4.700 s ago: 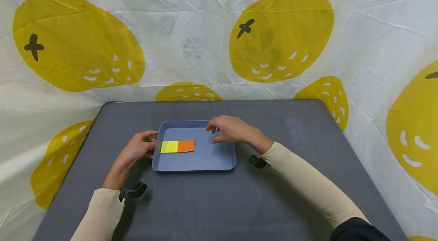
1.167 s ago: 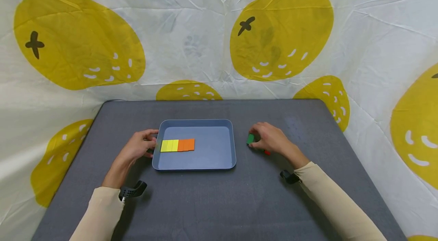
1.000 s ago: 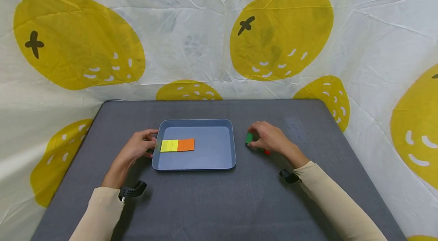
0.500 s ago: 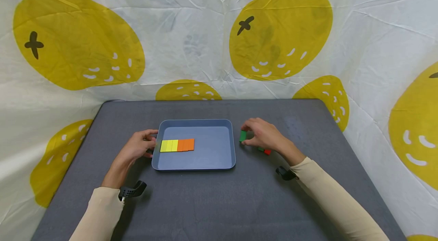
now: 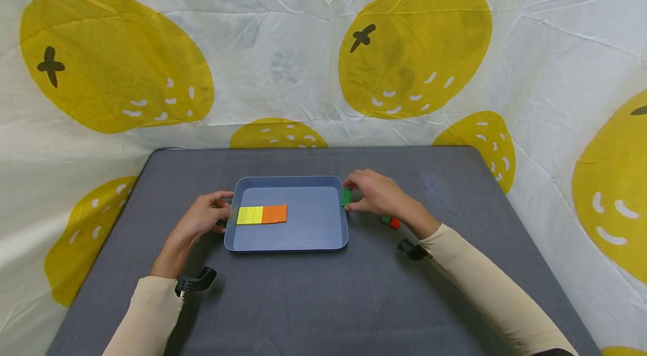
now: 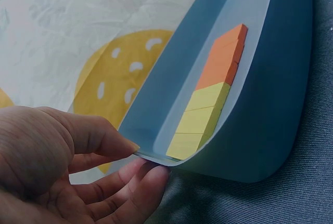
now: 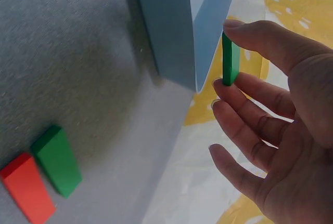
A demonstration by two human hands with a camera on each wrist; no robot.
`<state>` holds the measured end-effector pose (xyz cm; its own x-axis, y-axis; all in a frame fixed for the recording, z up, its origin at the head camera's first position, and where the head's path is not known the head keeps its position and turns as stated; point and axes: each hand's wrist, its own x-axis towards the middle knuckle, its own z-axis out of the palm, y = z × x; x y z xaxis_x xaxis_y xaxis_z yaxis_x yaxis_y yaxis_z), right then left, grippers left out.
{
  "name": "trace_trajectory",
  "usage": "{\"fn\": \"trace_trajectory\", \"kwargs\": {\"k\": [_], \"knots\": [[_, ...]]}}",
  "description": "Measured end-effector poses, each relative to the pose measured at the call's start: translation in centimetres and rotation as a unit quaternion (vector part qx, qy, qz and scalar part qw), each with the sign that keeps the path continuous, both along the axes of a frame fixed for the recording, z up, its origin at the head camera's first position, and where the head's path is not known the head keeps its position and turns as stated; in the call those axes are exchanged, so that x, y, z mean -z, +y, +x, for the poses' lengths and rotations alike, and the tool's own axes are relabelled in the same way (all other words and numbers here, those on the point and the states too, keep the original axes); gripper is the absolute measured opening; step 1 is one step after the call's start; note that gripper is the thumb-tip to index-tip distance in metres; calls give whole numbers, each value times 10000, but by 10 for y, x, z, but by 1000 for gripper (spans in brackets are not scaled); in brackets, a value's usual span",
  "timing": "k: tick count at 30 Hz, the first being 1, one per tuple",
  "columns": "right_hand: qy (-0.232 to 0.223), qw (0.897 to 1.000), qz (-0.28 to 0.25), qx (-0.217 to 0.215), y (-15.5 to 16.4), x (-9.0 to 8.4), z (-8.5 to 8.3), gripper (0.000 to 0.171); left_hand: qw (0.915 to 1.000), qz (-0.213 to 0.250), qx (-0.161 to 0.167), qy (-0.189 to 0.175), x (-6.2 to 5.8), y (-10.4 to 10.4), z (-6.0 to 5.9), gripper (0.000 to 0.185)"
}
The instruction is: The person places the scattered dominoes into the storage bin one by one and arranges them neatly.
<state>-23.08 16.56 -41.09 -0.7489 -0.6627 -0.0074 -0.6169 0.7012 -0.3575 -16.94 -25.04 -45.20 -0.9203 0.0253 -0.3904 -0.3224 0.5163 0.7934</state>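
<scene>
My right hand (image 5: 376, 193) pinches a flat green block (image 7: 230, 60) between thumb and fingertips, held upright beside the right rim of a blue-grey tray (image 5: 313, 221). At the tray's left end, my left hand (image 5: 204, 215) grips the rim, thumb on top and fingers curled beneath in the left wrist view. Inside the tray lies a row of flat blocks set edge to edge, yellow blocks (image 6: 197, 115) nearest my left hand, then orange blocks (image 6: 221, 60). On the table under my right wrist lie another green block (image 7: 57, 161) and a red block (image 7: 28, 187), side by side.
The table has a dark grey cloth top (image 5: 303, 305). A white curtain (image 5: 283, 64) printed with big yellow fruits hangs behind its far edge and along the sides. A dark camera mount (image 5: 411, 250) juts out below my right wrist.
My right hand has left the tray's inside, picked up a green block on the right and carried it left to the tray's rim. The left hand stays at the rim.
</scene>
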Motion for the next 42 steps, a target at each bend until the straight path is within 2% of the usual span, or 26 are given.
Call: {"fn": "trace_trajectory", "kwargs": {"k": [14, 26, 34, 42], "knots": [[31, 9979, 295, -570, -38, -3, 0, 42, 10000, -16, 36, 51, 1, -1, 1, 54], [-50, 9936, 560, -975, -66, -4, -8, 40, 10000, -15, 4, 64, 1, 0, 1, 54], [-152, 9880, 866, -1270, -88, 1, -16, 41, 9999, 31, 47, 91, 2, -2, 0, 54], [-240, 9829, 1264, -1319, -111, 5, -19, 41, 9999, 24, 61, 95, 2, -3, -1, 54]]}}
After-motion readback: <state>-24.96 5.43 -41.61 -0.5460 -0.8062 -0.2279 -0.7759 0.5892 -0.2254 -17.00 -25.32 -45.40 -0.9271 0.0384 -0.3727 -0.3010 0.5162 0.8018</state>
